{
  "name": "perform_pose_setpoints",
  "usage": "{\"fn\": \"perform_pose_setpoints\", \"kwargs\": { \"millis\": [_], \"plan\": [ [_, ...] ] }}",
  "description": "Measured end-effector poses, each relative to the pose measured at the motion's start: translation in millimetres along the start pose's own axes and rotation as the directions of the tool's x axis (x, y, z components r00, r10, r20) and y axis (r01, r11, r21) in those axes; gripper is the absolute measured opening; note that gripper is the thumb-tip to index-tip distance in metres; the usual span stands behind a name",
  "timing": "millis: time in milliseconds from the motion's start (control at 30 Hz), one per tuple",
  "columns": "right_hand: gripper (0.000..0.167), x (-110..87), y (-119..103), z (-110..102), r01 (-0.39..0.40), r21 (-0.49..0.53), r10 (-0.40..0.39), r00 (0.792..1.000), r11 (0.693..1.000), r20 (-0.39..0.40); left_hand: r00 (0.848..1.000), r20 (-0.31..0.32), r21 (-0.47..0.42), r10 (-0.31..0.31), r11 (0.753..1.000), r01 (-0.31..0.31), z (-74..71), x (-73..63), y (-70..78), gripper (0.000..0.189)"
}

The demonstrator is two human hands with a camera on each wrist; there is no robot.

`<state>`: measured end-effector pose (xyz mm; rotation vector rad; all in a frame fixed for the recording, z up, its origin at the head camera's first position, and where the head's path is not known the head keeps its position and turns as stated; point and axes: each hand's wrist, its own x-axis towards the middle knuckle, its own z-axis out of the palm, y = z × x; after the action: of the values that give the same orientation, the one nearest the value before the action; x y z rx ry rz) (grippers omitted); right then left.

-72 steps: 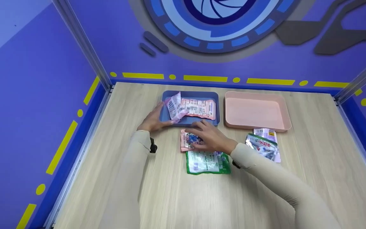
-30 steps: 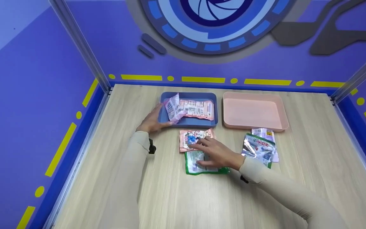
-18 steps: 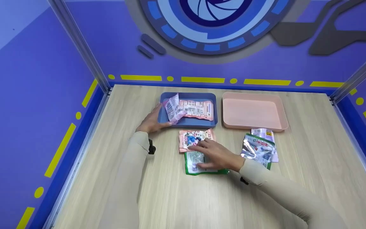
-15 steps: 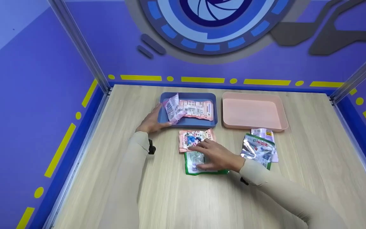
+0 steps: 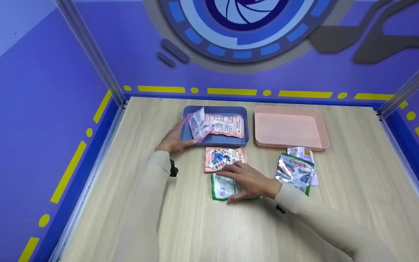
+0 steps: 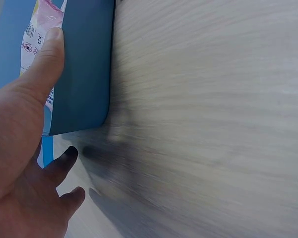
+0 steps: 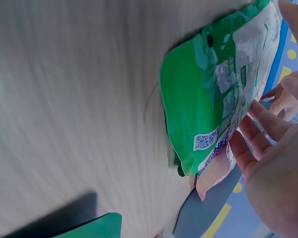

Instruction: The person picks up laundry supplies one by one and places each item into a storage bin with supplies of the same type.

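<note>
Bright, fairly even light fills the head view, palest along the middle of the counter (image 5: 195, 225), with white glare on the silver packet (image 5: 297, 173), a soft shadow below the right sleeve (image 5: 326, 214) and small print too soft to read. The left wrist view is cooler and duller, the left hand (image 6: 15, 183) dropping blurred finger shadows. Dimmer and greyer, the right wrist view smears the wood grain, though a black-and-white code on the green packet (image 7: 188, 94) is fairly crisp.
</note>
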<state>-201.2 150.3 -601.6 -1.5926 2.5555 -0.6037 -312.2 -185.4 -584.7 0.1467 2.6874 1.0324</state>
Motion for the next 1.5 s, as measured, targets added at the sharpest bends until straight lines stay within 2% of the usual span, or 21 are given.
{"fn": "perform_pose_setpoints", "kwargs": {
  "millis": [100,200,433,700,1067,1500],
  "plan": [
    [0.104,-1.4,0.5,1.0,0.005,-0.022,-0.005,1.0,1.0,0.016,1.0,0.003,0.003,0.0,1.0,0.0,-0.4,0.1,-0.4,0.111],
    [0.107,-2.9,0.5,1.3,-0.024,-0.029,0.026,0.999,0.999,0.048,1.0,0.004,0.0,0.001,1.0,-0.001,-0.7,0.1,-1.1,0.112],
    [0.105,-4.9,-1.2,1.8,-0.103,-0.039,0.107,0.988,0.994,0.115,1.0,0.002,-0.016,0.0,1.0,0.0,0.3,1.2,-2.7,0.11],
    [0.099,-4.0,0.5,2.5,-0.09,-0.027,0.092,0.992,0.996,0.082,1.0,0.003,-0.028,-0.023,0.999,0.023,-0.2,-0.7,-0.3,0.11],
    [0.094,-5.2,-0.4,3.2,-0.116,0.007,0.115,0.99,0.993,0.086,1.0,0.001,-0.011,-0.028,1.0,0.028,1.0,1.4,-1.1,0.111],
    [0.086,-3.8,-2.2,4.4,-0.11,0.008,0.11,0.993,0.994,0.049,1.0,0.012,-0.007,0.005,1.0,-0.005,-1.2,-1.6,0.4,0.109]
  ]
}}
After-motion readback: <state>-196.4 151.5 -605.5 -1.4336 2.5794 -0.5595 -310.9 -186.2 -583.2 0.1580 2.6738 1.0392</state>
